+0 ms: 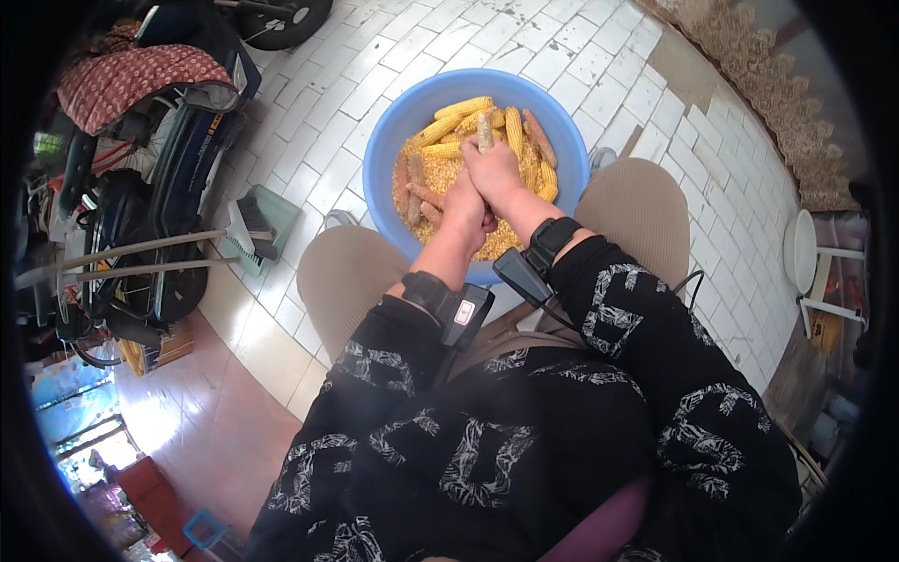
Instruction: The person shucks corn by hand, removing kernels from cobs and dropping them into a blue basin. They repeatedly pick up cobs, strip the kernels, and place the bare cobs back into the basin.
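Note:
Over the blue plastic tub [379,175] my two hands are pressed together. A pale, mostly stripped corn cob [484,132] sticks up out of my right hand [497,168], which is shut around it. My left hand [460,200] lies against the right one, its fingers curled under; whether it grips anything is hidden. Yellow ears of corn [437,131] are heaped at the tub's far side. Loose corn kernels [502,242] cover the bottom. Reddish bare cobs [402,184] rest along the left wall, and another reddish cob [539,137] leans at the right.
The tub stands between my knees on a white tiled floor [323,133]. To the left are a green dustpan [277,218] with a broom [246,225] and a parked electric scooter [189,161]. A white round stool [801,251] is at the far right. A cable [692,281] loops beside my right arm.

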Demonstrator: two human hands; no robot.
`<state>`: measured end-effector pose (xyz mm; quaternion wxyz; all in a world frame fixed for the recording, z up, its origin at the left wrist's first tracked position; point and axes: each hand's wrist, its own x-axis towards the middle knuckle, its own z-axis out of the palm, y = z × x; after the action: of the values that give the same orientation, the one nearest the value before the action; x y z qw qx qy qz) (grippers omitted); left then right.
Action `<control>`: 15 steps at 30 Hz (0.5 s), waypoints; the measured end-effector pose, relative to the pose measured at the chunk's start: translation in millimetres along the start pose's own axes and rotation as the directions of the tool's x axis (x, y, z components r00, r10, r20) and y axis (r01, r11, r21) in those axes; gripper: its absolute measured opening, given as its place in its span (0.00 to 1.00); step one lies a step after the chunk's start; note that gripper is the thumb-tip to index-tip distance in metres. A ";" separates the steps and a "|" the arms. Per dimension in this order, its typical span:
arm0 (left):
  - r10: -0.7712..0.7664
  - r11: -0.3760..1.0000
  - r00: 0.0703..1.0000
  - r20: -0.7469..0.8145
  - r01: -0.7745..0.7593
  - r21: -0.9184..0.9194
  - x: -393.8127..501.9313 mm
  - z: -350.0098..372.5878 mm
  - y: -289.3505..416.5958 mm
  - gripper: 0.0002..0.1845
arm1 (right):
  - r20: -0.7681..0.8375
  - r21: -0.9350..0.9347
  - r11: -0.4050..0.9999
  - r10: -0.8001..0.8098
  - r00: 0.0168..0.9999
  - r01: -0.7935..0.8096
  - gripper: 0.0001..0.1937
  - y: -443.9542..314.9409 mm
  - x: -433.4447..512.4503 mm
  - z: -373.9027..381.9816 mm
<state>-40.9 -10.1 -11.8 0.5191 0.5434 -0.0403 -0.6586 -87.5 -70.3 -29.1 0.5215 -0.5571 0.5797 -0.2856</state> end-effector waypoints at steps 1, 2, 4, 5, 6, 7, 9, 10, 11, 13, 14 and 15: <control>-0.027 0.999 1.000 0.000 0.027 0.029 -0.7 -1.0 -0.7 0.15 | 0.033 0.031 0.999 0.023 0.999 -0.024 0.13 2.2 0.9 -1.4; -0.033 0.999 0.999 -0.017 0.034 0.015 -1.1 -0.3 -2.5 0.17 | 0.059 0.064 0.996 0.061 0.996 -0.065 0.13 2.5 4.0 -3.3; -0.026 1.000 0.998 -0.056 0.026 0.003 2.1 0.5 -2.2 0.20 | 0.117 0.123 0.983 0.119 0.986 -0.133 0.13 1.7 7.4 -7.2; -0.050 0.998 0.997 -0.061 0.048 -0.031 3.2 -1.4 -1.1 0.20 | 0.166 0.219 0.951 0.185 0.969 -0.219 0.14 -0.2 8.6 -7.8; -0.055 0.996 0.997 -0.049 0.051 -0.074 3.5 -4.4 -0.5 0.19 | 0.231 0.324 0.904 0.210 0.950 -0.278 0.15 -2.7 10.2 -8.5; -0.061 0.991 0.997 -0.038 0.056 -0.123 4.1 -7.3 0.1 0.19 | 0.288 0.403 0.841 0.256 0.923 -0.360 0.15 -5.2 10.7 -9.4; -0.054 0.989 0.998 -0.030 0.049 -0.136 6.6 -11.3 1.5 0.18 | 0.384 0.442 0.821 0.192 0.903 -0.362 0.18 -9.6 9.9 -13.2; -0.059 0.988 0.998 -0.033 0.054 -0.144 7.2 -12.1 1.6 0.18 | 0.400 0.420 0.832 0.188 0.897 -0.362 0.18 -11.6 7.8 -13.5; -0.047 0.988 0.998 -0.032 0.042 -0.150 7.5 -12.4 1.2 0.18 | 0.401 0.383 0.847 0.208 0.892 -0.369 0.18 -13.1 5.3 -13.5; -0.046 0.987 0.997 -0.060 0.036 -0.159 7.5 -11.4 0.3 0.17 | 0.362 0.371 0.873 0.179 0.915 -0.318 0.17 -13.0 -5.3 -9.1; -0.025 0.993 0.997 -0.072 0.016 -0.121 7.2 -9.7 -0.7 0.17 | 0.358 0.383 0.882 0.131 0.925 -0.274 0.16 -12.9 -9.2 -5.7; -0.011 0.997 0.995 -0.098 0.003 -0.078 7.0 -7.1 -2.2 0.17 | 0.285 0.312 0.919 0.150 0.947 -0.240 0.16 -13.1 -11.1 -1.9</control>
<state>-36.0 -10.6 -20.8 0.5389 0.5545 0.0127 -0.6340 -86.5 -63.0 -13.4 0.7069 -0.4288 0.5020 -0.2539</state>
